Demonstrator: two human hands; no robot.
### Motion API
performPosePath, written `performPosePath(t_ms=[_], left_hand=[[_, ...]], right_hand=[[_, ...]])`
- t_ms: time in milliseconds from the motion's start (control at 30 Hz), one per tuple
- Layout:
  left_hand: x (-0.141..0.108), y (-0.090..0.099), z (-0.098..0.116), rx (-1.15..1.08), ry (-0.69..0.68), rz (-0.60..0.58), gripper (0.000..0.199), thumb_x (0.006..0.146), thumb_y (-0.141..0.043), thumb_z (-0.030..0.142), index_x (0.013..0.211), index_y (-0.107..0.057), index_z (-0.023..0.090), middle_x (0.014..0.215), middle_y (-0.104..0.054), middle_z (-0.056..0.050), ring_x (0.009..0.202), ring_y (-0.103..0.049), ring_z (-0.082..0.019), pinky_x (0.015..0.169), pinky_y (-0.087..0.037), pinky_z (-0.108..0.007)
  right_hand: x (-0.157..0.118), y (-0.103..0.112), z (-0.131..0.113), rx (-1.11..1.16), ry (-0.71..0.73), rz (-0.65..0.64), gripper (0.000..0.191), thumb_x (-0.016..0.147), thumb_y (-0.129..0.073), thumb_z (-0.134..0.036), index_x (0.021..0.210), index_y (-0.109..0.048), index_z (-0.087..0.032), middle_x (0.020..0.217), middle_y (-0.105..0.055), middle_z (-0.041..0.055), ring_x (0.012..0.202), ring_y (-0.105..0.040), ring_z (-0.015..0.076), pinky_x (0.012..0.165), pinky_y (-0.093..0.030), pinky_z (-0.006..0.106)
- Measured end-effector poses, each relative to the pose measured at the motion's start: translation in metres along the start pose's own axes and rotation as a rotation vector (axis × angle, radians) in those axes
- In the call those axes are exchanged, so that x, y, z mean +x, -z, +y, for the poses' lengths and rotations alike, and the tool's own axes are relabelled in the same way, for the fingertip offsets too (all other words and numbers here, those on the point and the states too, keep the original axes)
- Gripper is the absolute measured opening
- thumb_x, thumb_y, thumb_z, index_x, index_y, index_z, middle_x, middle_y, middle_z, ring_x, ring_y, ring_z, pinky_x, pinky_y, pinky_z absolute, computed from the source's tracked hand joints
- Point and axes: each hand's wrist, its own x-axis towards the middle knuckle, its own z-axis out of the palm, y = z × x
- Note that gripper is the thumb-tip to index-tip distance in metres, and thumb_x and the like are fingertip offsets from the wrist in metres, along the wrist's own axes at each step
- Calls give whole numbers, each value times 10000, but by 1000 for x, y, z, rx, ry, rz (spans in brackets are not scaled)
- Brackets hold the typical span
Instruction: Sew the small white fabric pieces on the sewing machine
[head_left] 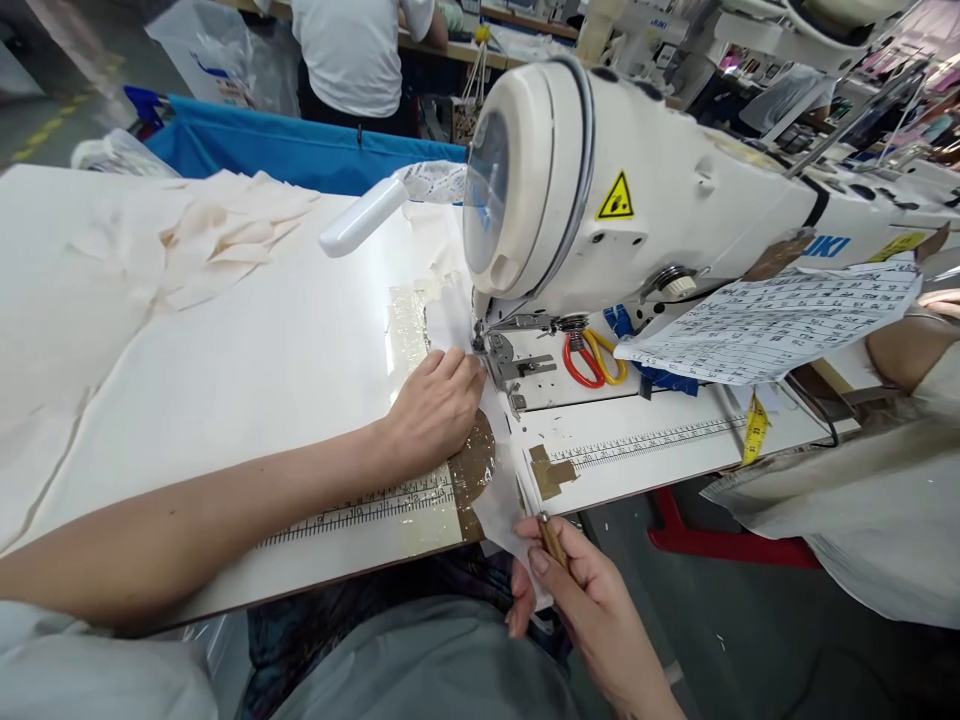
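Observation:
My left hand [439, 405] rests by the needle of a white sewing machine [592, 200], its fingers curled together on a strip of thin white fabric [504, 500]. This strip runs from under the presser foot [480, 340] down over the table's front edge. My right hand [581, 600], in front of that edge, is closed around the wooden handle of an awl-like tool [553, 540]. The lower end of the fabric lies at its fingers. Whatever the left fingertips grip underneath is partly hidden.
Scissors with red and yellow handles [585, 362] lie behind the needle plate. A printed sheet [772, 320] hangs from the machine. Pale fabric pieces [217, 235] are spread at left on the white table [300, 380]. A blue cloth bin [300, 145] stands behind. Co-workers sit beyond and at right.

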Motion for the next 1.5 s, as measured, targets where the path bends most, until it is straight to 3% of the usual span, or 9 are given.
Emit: performPosePath(t_ms=[100,367,533,767,1067,1400,1500], left_hand=[[-2,0,-1,-7,-5,4,379,956,-376,207,1245,-536,20,1129,-562,-183,1014,-461,-306,881,-397,-425],[-4,-6,-2,-1,3,20,414,952,-383,258,1264,-528,28,1178,-547,-173,1048,-460,-304,877,-396,-430],[0,-11,-6,-30,38,9,436,956,-360,259,1314,-496,52,1223,-539,-167,1104,-459,-304,887,-402,-434],[2,-15,-11,-44,53,34,442,967,-329,265,1321,-498,59,1258,-541,-168,1179,-449,-306,942,-392,-443],[-4,-7,-1,-69,-30,41,423,950,-354,262,1266,-530,43,1255,-543,-174,1162,-463,-305,977,-387,-433],[-4,-6,-2,-121,-22,26,419,937,-411,258,1282,-522,47,1298,-522,-183,1200,-449,-317,1019,-390,-446],[-2,-5,-3,-133,-5,12,421,952,-379,248,1296,-515,47,1306,-514,-178,1202,-441,-311,1007,-401,-439]], right_hand=[[0,-6,10,50,3,10,322,931,-616,-466,1078,-571,-183,730,-644,-8,528,-670,148,575,-545,271],[-1,4,13,-414,295,109,240,998,-507,-394,1067,-622,-196,803,-698,37,637,-702,138,640,-568,218],[3,6,15,-431,362,124,191,1007,-496,-334,1080,-614,-203,819,-709,29,607,-693,122,622,-567,205],[7,5,14,-407,333,93,204,1009,-494,-340,1103,-606,-199,872,-740,63,640,-714,152,637,-586,242],[12,0,-2,-454,321,97,206,1006,-495,-353,1081,-608,-198,869,-737,49,596,-707,138,617,-582,227],[25,-6,-24,-588,299,147,234,1006,-466,-390,1045,-600,-203,879,-744,54,595,-700,143,655,-568,251],[28,-7,-29,-619,312,145,229,1010,-448,-374,1018,-603,-204,877,-735,48,576,-681,125,601,-549,224]])
